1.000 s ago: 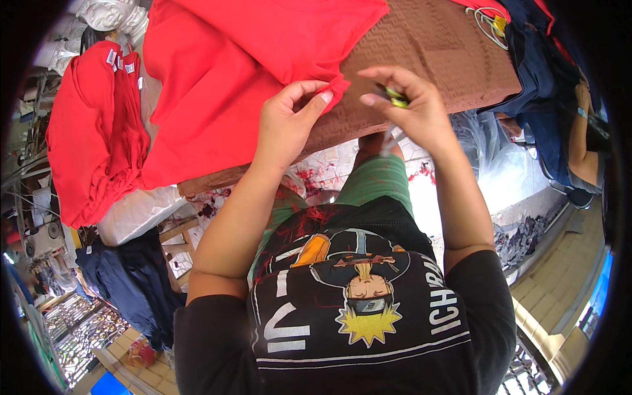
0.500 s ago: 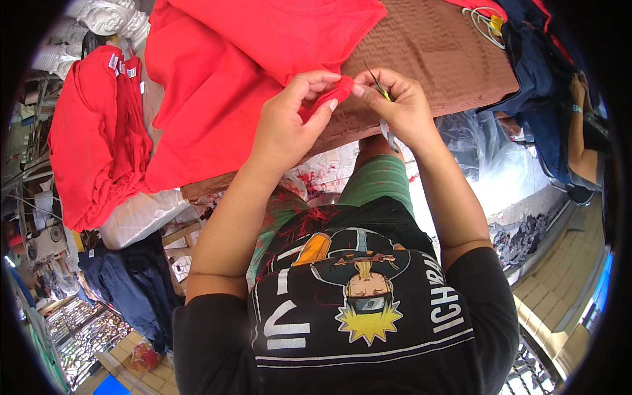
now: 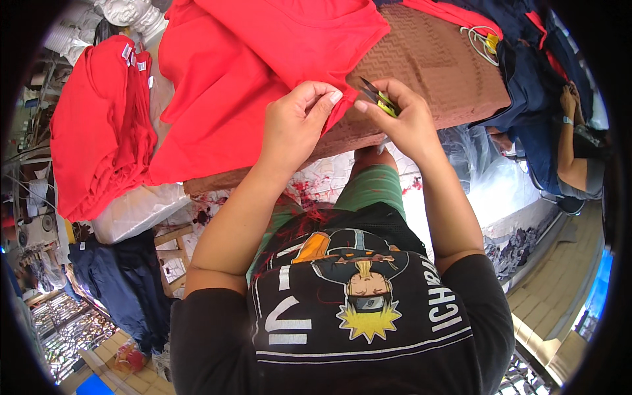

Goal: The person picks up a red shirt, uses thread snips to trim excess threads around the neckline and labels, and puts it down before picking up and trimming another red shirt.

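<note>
A red T-shirt (image 3: 243,85) is spread over the brown-covered table, its edge right by my hands. My left hand (image 3: 297,125) is closed in a pinch over that edge, thumb against forefinger. Whatever its fingertips grip, if anything, is too small or hidden to tell. My right hand (image 3: 407,122) is closed round thread snips (image 3: 387,105) with yellow-green handles and dark blades. The blades point up and left, away from my palm. Thumb and forefinger of this hand are close to the left fingertips, just off the shirt's edge.
Stacked red garments (image 3: 99,131) hang at the left over a plastic-wrapped bundle (image 3: 139,214). Dark blue clothing (image 3: 125,280) lies below. The brown table cover (image 3: 441,72) extends right toward a pale cord (image 3: 479,46). Another person's arm (image 3: 567,141) is at the far right, beside navy fabric.
The gathered red hem that stood up between my hands now lies lower on the table. My left fingers have closed tighter, and the snips show more plainly in my right hand.
</note>
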A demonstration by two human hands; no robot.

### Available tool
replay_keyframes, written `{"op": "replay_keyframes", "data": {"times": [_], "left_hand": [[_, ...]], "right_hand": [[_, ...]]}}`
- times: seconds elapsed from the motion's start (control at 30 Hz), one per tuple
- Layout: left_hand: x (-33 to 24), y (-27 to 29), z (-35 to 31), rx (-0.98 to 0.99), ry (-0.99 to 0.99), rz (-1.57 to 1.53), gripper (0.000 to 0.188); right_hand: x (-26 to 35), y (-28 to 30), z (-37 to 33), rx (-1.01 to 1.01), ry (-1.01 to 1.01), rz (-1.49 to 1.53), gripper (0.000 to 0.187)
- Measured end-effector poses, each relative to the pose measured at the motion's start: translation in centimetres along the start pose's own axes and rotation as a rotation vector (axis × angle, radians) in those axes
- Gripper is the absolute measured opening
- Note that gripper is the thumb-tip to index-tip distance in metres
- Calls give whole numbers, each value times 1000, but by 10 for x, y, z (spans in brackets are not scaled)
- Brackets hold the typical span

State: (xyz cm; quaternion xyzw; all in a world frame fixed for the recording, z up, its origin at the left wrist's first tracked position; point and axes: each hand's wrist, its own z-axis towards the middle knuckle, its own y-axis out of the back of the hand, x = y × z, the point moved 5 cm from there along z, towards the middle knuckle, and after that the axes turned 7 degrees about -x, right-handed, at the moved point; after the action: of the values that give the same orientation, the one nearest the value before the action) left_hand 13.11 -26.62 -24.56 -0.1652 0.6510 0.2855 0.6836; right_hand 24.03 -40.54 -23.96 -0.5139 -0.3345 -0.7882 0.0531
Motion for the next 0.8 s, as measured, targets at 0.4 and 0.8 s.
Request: {"op": "replay_keyframes", "data": {"times": [0.4, 0.8], "left_hand": [[-21, -9, -13, 94, -327, 362, 15], [-14, -22, 9, 372, -814, 870, 18]], "right_hand": [[35, 18, -23, -63, 388, -513, 27], [-41, 30, -15, -16, -134, -39, 37]]}}
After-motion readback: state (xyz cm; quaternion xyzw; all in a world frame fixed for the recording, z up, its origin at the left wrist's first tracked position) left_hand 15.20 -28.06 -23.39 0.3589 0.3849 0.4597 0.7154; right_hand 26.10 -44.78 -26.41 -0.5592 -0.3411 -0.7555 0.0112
